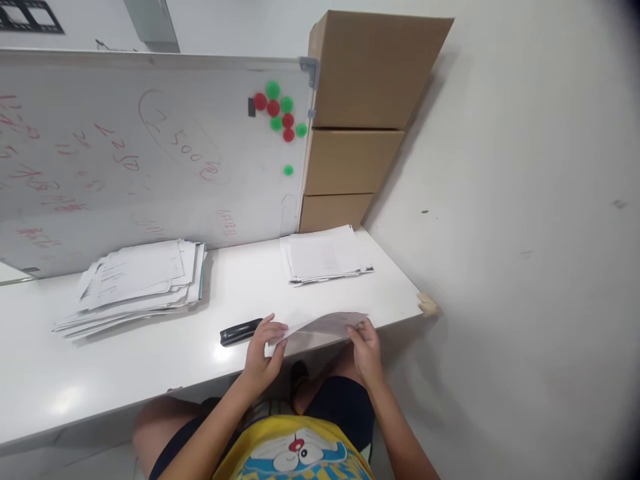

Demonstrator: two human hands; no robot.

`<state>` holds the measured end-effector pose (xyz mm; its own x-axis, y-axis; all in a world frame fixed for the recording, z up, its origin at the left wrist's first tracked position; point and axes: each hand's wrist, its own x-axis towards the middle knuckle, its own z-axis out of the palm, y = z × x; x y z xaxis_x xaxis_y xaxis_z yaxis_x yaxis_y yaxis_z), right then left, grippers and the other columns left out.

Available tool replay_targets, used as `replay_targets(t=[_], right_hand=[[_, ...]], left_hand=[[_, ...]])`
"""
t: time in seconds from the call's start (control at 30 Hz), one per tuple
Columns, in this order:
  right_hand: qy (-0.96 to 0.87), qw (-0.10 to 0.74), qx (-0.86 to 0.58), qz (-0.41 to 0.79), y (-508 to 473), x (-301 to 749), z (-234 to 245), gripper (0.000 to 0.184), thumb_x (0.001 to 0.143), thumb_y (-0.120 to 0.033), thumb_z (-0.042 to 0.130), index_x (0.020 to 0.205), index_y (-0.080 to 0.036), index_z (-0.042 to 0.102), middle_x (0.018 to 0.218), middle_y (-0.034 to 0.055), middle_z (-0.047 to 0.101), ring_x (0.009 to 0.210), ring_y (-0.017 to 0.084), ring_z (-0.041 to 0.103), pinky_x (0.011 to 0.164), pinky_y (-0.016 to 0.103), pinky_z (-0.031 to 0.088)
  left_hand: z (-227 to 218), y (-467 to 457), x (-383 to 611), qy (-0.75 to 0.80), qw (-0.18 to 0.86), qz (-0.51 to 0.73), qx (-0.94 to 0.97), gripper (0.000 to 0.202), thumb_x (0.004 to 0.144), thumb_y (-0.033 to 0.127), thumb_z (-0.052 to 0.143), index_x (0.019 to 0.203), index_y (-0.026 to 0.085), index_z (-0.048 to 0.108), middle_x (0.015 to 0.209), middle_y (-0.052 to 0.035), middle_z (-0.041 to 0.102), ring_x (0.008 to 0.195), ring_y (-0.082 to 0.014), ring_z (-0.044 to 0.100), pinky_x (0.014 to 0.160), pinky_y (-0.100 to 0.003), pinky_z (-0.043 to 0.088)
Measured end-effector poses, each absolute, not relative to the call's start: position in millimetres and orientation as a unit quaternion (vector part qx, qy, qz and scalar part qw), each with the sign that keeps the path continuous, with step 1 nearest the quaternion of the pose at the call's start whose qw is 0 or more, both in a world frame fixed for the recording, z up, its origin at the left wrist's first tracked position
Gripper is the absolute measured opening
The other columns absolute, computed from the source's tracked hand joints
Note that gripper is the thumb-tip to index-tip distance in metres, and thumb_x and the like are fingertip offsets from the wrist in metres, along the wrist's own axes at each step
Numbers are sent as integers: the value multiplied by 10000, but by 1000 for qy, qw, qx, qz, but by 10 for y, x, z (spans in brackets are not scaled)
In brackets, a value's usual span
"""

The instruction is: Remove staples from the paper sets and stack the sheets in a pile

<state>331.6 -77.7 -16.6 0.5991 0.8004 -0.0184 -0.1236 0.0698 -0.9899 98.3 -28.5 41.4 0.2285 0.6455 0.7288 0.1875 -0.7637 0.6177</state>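
A sheet of paper (325, 323) is held up at the table's front edge, bowed upward in the middle. My left hand (265, 347) pinches its left end between thumb and fingers. At the other end, my right hand (365, 339) grips the paper with the thumb on top. Just left of my left hand lies a black stapler (241, 331) on the table, its right end partly hidden by my fingers. Whether the held paper is one sheet or more, I cannot tell.
A thick paper stack (140, 277) lies on the white table (245, 280) at left, a smaller pile (325, 255) at back right. Behind stand a whiteboard (200, 120) with red and green magnets, and stacked cardboard boxes (370, 73). A wall (525, 233) bounds the right side.
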Motion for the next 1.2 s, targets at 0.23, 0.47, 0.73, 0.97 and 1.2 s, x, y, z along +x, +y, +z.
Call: replay_targets(t=[0.23,0.47,0.73,0.97,1.2], right_hand=[[-319,647,-591,360,-751,3238,-106,370,704,-477,690,988,-242,652,975,59,725,951,268,643,889,398,477],[-435,467,-657,401,-1034,3414,146,378,771,-524,624,990,-228,708,980,61,747,901,294,665,786,373,524],[-415,434,-664,445,-871,3407,-31,463,734,-518,640,1061,-194,678,1086,85,727,1000,306,659,853,417,519],[-389,455,-656,460,-863,3433,-140,409,743,-471,655,1030,-181,691,1051,89,735,963,301,672,824,418,534],[-404,442,-630,494,-758,3358,-49,397,735,-444,675,1050,-203,692,1048,75,735,975,292,670,832,403,538]], left_hand=[[193,-376,1014,384,239,520,724,83,884,216,511,960,228,543,882,-40,635,909,-191,635,821,-366,526],[526,-549,673,479,165,466,726,166,896,262,503,1044,203,547,914,-51,648,838,-184,635,737,-309,518],[264,34,146,458,70,160,872,410,902,290,500,1294,169,480,1106,-123,631,1025,-285,570,874,-445,464],[10,63,86,447,93,228,860,287,926,267,475,1196,190,537,1067,-101,638,974,-243,571,845,-395,464],[-13,66,66,438,81,237,863,364,935,288,473,1287,204,511,1061,-96,637,969,-230,563,842,-376,444]])
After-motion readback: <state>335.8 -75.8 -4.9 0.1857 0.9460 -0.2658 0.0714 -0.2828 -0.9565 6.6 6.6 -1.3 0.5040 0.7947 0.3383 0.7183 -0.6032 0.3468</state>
